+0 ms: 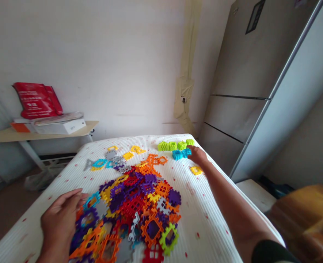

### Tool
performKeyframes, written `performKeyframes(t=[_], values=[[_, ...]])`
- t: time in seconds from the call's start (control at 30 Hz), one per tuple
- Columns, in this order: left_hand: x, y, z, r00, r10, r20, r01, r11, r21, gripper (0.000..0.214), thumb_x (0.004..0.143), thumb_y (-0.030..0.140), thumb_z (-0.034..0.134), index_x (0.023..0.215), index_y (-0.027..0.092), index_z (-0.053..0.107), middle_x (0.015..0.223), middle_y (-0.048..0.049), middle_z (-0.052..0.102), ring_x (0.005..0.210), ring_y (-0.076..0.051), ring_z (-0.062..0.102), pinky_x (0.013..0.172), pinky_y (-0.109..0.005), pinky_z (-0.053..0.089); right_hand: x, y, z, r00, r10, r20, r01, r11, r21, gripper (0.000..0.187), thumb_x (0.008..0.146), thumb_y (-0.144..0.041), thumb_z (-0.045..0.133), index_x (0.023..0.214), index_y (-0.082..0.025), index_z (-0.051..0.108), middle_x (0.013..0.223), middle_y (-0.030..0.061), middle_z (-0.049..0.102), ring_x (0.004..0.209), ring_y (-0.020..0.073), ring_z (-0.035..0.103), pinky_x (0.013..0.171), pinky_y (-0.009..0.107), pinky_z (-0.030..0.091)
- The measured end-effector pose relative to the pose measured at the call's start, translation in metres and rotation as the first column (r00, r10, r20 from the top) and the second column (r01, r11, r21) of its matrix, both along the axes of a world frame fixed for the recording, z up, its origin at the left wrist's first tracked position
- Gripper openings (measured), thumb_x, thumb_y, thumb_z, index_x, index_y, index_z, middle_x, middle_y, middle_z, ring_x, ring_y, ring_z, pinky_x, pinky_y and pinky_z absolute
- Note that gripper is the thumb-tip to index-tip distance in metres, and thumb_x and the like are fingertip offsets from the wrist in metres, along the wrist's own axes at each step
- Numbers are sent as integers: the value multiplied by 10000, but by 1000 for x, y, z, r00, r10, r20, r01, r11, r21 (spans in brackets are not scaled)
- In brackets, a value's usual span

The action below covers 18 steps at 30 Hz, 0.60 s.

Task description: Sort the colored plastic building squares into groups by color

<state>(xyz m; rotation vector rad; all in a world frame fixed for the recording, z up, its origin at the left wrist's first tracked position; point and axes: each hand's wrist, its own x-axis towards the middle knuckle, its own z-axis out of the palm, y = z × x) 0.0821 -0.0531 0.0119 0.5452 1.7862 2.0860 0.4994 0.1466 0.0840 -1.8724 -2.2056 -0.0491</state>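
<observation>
A mixed pile of interlocking plastic tiles (pixel 134 204) in purple, orange, red, yellow and grey spreads over the near half of the cloth-covered surface. Beside its left edge is my left hand (pixel 61 215), fingers loosely bent and slightly apart, close to a light blue tile (pixel 91 200); I see nothing held in it. At the far right, my right hand (pixel 197 155) reaches to the blue tiles (pixel 186 152), fingers closed at their right side. Another small blue stack (pixel 177 155) stands just left of them. Behind these runs a row of lime green tile stacks (pixel 172 146).
Loose grey tiles (pixel 118 160) and yellow tiles (pixel 128 156) lie beyond the pile. One yellow tile (pixel 196 170) lies by my right forearm. A refrigerator (pixel 232 80) stands at the right. A side table (pixel 2 137) with a red bag (pixel 37 100) is at the left.
</observation>
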Motion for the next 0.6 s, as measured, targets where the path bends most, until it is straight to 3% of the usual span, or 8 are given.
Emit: performKeyframes(t=[0.13,0.3,0.6], values=[[6,-2,6,1000,15,0,-15,1000,-26,344,460,289,700,781,166,685,576,-3,654,557,-133,565,499,-213,432,9,29,4,999,5,40,-3,999,-52,600,721,-191,595,1308,-244,483,1204,75,603,1054,234,568,783,285,460],[7,-3,8,1000,26,-4,-26,998,-56,359,464,309,700,797,176,688,586,6,653,564,-120,566,514,-200,435,12,53,-5,996,64,65,-57,992,-109,599,706,-173,619,1292,-213,503,1154,90,630,1026,239,588,790,287,459],[3,-2,5,1000,30,-6,-30,996,-90,346,470,300,696,799,191,688,594,24,658,581,-112,576,547,-196,450,10,69,-14,984,124,125,-104,982,-155,588,697,-179,615,1275,-234,523,1179,78,624,1042,255,588,781,290,466]])
